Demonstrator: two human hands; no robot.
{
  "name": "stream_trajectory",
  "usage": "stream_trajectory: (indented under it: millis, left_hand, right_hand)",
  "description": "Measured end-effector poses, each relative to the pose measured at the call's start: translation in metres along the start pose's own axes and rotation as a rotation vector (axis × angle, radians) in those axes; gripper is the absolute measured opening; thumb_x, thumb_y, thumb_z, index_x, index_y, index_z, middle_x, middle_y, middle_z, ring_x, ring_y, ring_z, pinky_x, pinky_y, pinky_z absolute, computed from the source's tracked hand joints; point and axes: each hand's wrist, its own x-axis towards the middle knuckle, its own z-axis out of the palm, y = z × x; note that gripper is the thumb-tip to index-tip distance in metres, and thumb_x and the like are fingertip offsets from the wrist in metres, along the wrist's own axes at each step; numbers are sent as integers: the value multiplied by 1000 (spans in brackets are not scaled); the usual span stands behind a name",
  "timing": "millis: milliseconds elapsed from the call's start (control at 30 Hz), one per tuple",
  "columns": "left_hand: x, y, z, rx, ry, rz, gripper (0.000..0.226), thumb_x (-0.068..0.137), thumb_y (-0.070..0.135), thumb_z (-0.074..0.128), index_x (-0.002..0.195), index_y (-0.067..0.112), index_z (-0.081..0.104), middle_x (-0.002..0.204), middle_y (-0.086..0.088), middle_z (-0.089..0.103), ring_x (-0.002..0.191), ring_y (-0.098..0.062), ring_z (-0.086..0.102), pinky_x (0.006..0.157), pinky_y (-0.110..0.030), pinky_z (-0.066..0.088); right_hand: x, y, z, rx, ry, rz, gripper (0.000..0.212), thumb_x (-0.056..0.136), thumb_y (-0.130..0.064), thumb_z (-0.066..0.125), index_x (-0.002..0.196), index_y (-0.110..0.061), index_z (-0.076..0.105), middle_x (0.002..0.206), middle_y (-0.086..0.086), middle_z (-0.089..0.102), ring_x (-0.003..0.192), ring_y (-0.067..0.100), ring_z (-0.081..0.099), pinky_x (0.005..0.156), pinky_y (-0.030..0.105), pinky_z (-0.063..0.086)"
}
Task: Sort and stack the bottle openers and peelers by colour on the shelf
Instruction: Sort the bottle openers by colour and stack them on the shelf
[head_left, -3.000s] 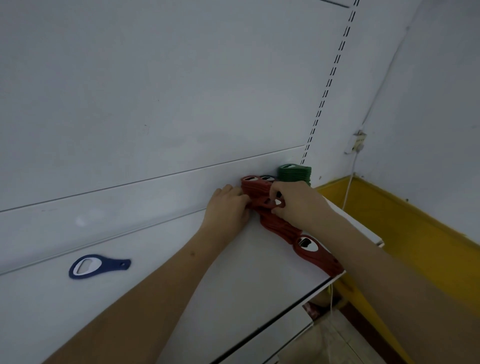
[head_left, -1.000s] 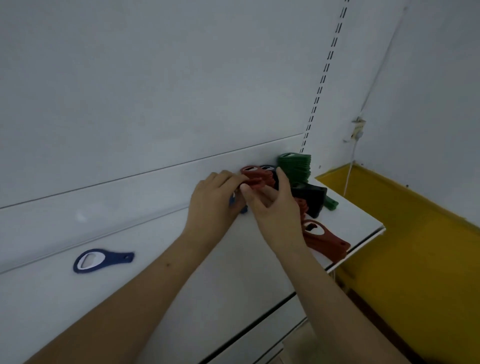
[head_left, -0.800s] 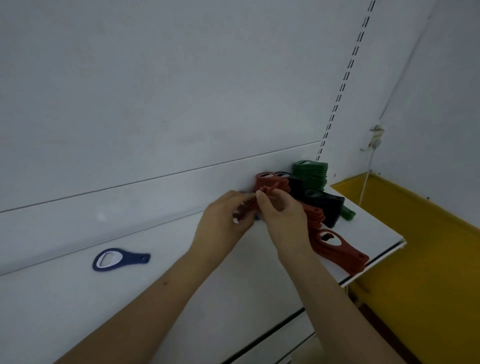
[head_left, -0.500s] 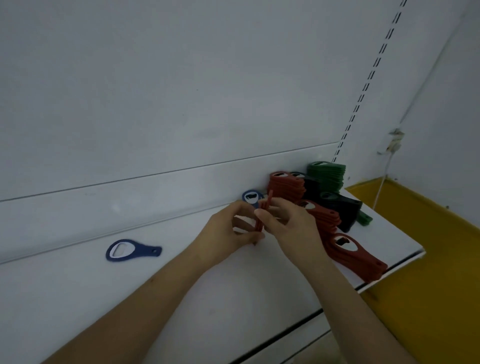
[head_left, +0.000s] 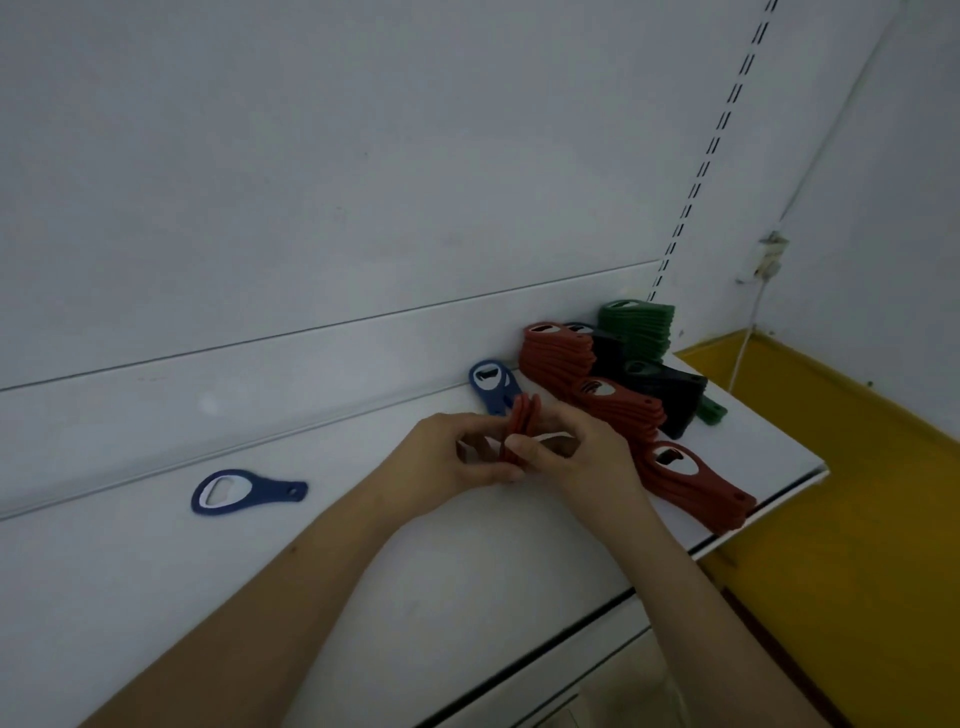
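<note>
Head view, both hands meeting above the shelf (head_left: 467, 597), left hand (head_left: 447, 457) and right hand (head_left: 576, 457) pinching red openers (head_left: 521, 421) upright.

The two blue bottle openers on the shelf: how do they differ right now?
The left blue opener lies alone, well apart from the stacks, handle pointing right. The blue opener by the back wall sits beside the red stack, handle pointing toward the hands and partly hidden. Both lie flat on the shelf, ungripped.

White panel wall (head_left: 363, 156) with slotted upright (head_left: 727, 119); yellow lower band (head_left: 857, 493) right; cable (head_left: 748, 338) hangs; dim light.
</note>
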Motion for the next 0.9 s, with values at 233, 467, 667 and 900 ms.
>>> stream_trajectory:
  millis: [233,467,667,900]
  left_hand:
    - [-4,1,-1,94,35,74,37,75,25,85,109,34,73,91,20,68,83,-1,62,69,-11,43]
    - [-1,6,-1,242,98,181,50,73,22,86,121,25,70,104,14,63,88,-3,63,71,-9,49]
    - [-2,5,4,385,94,261,45,77,29,81,120,23,69,112,9,63,93,-6,60,84,-24,51]
    - [-3,5,8,428,110,375,43,74,25,83,115,20,71,110,4,66,95,-9,61,86,-23,51]
  right_hand:
    - [-1,-11,-13,-276,28,-132,53,69,-34,86,109,-29,51,104,-16,55,84,2,56,71,11,46]
    - [8,-44,-33,-1140,-109,-785,48,59,-26,90,95,-18,61,85,-1,66,70,20,63,59,31,50]
    - [3,-54,-27,-1365,-363,-539,39,95,-17,56,128,-20,36,101,-2,64,85,19,65,68,32,51]
    - [-8,-47,-12,-1378,-153,-464,37,44,-8,90,71,-15,66,51,-1,55,37,14,45,45,20,-2]
